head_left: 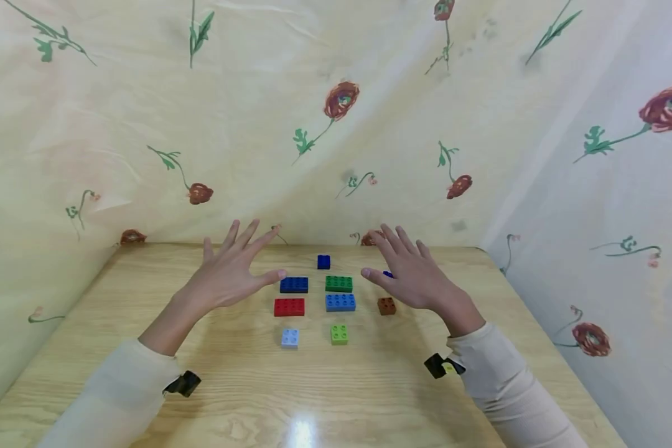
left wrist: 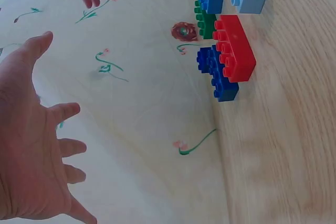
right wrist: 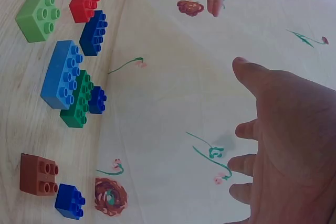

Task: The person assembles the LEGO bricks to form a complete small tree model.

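Wooden worktop (head_left: pixel 313 398), floral sheet (head_left: pixel 257 124) behind.
Left hand (head_left: pixel 224 277): raised, left of frame center; right hand (head_left: pixel 417 277): raised, right of center; fingers (left wrist: pixel 72 147) of both spread. Toy bricks (head_left: pixel 340 303) lie at frame center; one blue brick (head_left: pixel 388 274) shows partly behind the right hand.

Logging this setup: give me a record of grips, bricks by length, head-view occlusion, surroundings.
left grip: spread, holding nothing
right grip: spread, holding nothing
long: red brick, navy brick, green brick, azure brick
short: pale-blue brick, lime brick, brown brick, far blue brick, right blue brick
head-view occlusion: right blue brick, mostly behind right grip
surface: wooden table
backdrop: flowered cloth
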`<state>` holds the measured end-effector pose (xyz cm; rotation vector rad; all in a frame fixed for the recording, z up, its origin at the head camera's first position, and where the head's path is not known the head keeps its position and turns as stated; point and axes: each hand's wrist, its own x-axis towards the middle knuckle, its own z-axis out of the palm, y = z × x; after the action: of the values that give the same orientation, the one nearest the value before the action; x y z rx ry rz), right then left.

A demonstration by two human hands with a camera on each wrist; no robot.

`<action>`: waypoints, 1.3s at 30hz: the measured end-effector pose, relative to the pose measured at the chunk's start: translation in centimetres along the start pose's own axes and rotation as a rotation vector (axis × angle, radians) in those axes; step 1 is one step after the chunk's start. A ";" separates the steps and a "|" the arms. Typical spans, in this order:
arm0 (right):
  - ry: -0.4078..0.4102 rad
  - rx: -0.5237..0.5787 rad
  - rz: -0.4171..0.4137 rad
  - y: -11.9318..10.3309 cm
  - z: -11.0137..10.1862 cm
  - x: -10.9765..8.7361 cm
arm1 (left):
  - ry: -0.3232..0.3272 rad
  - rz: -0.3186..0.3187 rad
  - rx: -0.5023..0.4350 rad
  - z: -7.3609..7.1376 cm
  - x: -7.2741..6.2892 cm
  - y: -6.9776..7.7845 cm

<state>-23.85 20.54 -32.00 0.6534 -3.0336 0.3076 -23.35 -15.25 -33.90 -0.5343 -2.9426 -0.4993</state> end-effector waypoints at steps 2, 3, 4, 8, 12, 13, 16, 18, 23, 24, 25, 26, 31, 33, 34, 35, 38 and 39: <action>0.000 0.014 -0.010 -0.1 0.2 0.1 | 0.006 0.006 -0.006 0.0 -0.2 -0.2; 0.001 0.027 -0.018 -0.1 0.3 0.1 | 0.009 0.009 -0.011 0.1 -0.3 -0.3; 0.004 0.039 -0.027 -0.1 0.4 0.2 | 0.014 0.013 -0.016 0.1 -0.4 -0.3; 0.009 0.065 -0.062 -0.1 0.9 0.1 | 0.041 0.027 -0.036 0.7 -0.9 -0.5; -0.003 0.074 -0.089 0.1 1.6 -0.2 | 0.062 0.032 -0.063 1.5 -1.5 -0.5; -0.008 0.080 -0.090 0.0 1.8 -0.2 | 0.065 0.031 -0.074 1.7 -1.7 -0.5; -0.024 0.092 -0.097 0.0 2.3 -0.2 | 0.066 0.028 -0.098 2.3 -2.2 -0.5; -0.041 0.093 -0.103 -0.1 2.7 -0.3 | 0.059 0.024 -0.115 2.7 -2.5 -0.5; -0.094 0.109 -0.133 -0.3 3.6 -0.5 | 0.029 0.009 -0.139 3.8 -2.9 -0.6; -0.103 0.121 -0.140 -0.3 3.8 -0.5 | 0.021 0.007 -0.139 4.0 -3.0 -0.5; -0.114 0.137 -0.140 -0.4 4.0 -0.6 | 0.013 0.005 -0.139 4.3 -3.0 -0.5; -0.122 0.153 -0.141 -0.4 4.3 -0.6 | 0.005 0.003 -0.138 4.5 -3.1 -0.5; -0.182 0.237 -0.141 -0.6 5.4 -0.7 | -0.026 -0.008 -0.153 5.6 -3.4 -0.2; -0.190 0.250 -0.167 -0.6 6.0 -0.7 | -0.031 -0.011 -0.154 6.0 -3.5 0.0; -0.190 0.261 -0.182 -0.7 6.2 -0.8 | -0.035 -0.011 -0.155 6.1 -3.5 0.0; -0.188 0.273 -0.196 -0.7 6.5 -0.8 | -0.039 -0.011 -0.156 6.3 -3.5 0.1; -0.175 0.312 -0.228 -0.8 7.2 -0.7 | -0.055 -0.012 -0.151 6.6 -3.7 0.2; -0.174 0.327 -0.233 -0.8 7.5 -0.6 | -0.061 -0.016 -0.153 6.7 -3.7 0.3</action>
<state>-22.82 18.55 -39.25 1.0964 -3.0467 0.7861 -20.10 -13.96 -40.74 -0.5517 -2.9843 -0.7280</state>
